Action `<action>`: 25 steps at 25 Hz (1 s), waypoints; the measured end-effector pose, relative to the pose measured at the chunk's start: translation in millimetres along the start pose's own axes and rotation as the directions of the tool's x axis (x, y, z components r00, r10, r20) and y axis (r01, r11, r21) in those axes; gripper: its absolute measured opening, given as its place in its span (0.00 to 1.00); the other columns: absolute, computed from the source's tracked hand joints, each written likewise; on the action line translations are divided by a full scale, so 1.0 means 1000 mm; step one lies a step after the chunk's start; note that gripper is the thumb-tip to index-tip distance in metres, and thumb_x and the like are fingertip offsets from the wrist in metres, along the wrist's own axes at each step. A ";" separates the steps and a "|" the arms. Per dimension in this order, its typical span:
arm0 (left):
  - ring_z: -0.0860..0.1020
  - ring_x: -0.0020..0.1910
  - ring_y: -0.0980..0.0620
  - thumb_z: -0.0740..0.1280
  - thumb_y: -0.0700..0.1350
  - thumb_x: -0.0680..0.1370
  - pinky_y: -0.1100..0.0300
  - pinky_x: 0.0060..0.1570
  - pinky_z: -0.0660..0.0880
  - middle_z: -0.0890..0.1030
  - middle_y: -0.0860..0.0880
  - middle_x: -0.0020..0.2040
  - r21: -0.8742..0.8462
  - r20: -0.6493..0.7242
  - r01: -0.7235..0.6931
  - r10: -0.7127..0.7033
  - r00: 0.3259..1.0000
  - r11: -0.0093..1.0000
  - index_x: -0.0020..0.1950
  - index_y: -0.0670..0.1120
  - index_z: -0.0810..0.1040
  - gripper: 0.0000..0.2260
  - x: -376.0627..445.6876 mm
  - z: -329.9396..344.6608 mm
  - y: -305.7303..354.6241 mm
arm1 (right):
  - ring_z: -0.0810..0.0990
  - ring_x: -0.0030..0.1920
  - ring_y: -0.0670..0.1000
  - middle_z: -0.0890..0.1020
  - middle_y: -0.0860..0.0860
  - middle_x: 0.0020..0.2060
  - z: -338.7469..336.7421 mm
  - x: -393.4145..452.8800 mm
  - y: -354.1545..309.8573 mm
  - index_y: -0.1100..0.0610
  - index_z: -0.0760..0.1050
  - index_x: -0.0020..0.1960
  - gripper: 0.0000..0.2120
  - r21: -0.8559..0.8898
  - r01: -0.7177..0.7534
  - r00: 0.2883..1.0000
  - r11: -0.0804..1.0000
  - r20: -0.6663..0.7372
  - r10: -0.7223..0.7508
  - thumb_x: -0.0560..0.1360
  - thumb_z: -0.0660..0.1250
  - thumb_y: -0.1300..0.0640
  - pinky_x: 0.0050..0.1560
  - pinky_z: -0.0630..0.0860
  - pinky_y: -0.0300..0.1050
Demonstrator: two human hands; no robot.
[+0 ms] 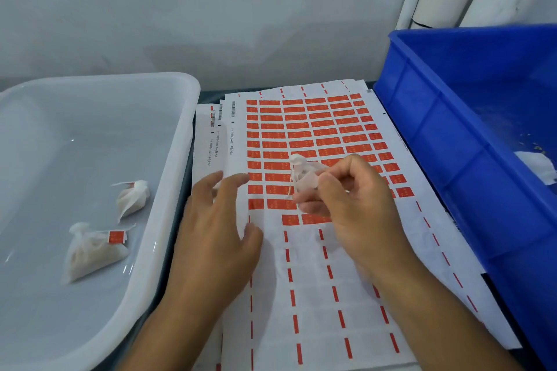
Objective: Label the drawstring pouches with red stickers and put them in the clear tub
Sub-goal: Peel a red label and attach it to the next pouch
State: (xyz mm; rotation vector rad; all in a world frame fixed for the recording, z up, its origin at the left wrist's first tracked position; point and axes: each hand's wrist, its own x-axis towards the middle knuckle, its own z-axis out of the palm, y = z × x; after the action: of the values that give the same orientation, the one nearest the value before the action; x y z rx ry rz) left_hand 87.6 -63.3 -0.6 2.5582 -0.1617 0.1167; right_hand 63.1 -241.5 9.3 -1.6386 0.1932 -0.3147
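**Pouch in hand, sticker not yet on**

Both forearms entered from the bottom edge, over the sticker sheet (316,141). Right hand (352,199) had its fingers curled round a small white drawstring pouch (304,176), held just above the sheet with its string hanging down. Left hand (220,220) was open, fingers spread and relaxed, holding nothing, just beside the sheet's left margin; whether it touched the paper could not be told.

Sheet: lower rows already stripped, upper rows of red stickers (319,116) intact. Nearest remaining stickers lay directly under the pouch.

Clear tub (180,144), on the counter to the left, held two labelled pouches (90,250). Blue crate (452,117) on the right showed one more white pouch at its far edge.

Judgement: step in hand was peeling the next sticker. To do it well, the free left hand should lift a sticker by one corner from the lowest remaining row, keeping the sheet flat. The right hand should present the string clear of the bag body so the sticker folds onto it squarely, adhesive faces meeting without wrinkles. Then drop the pouch in the tub.
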 end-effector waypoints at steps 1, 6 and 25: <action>0.73 0.65 0.55 0.75 0.57 0.73 0.55 0.58 0.78 0.64 0.60 0.75 0.014 -0.032 -0.023 0.023 0.999 1.000 0.69 0.69 0.61 0.31 -0.001 0.001 0.002 | 0.88 0.41 0.47 0.87 0.44 0.40 -0.002 0.002 -0.001 0.52 0.76 0.47 0.05 0.064 -0.001 1.000 0.998 -0.024 0.002 0.81 0.67 0.53 0.40 0.82 0.35; 0.81 0.42 0.68 0.65 0.63 0.78 0.76 0.29 0.72 0.79 0.72 0.45 -0.268 0.196 0.098 -0.045 0.980 0.958 0.63 0.76 0.60 0.19 0.000 -0.004 0.027 | 0.88 0.45 0.49 0.87 0.44 0.42 -0.009 0.007 -0.005 0.51 0.78 0.49 0.02 0.177 0.037 0.987 0.983 -0.159 -0.008 0.81 0.69 0.54 0.45 0.83 0.38; 0.81 0.36 0.61 0.58 0.57 0.84 0.76 0.29 0.66 0.82 0.64 0.43 -0.288 0.181 0.186 -0.137 0.974 0.939 0.44 0.58 0.80 0.14 0.046 0.024 0.056 | 0.79 0.52 0.32 0.80 0.33 0.50 -0.014 0.009 -0.004 0.43 0.75 0.54 0.13 0.005 0.071 0.962 0.997 -0.266 -0.067 0.75 0.76 0.52 0.37 0.73 0.22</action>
State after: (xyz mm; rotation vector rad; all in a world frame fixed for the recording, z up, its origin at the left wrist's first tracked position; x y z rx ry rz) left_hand 126.4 -127.2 15.1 2.2598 -0.0248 -0.1646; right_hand 67.5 -256.8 15.1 -1.5871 0.3360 -0.5896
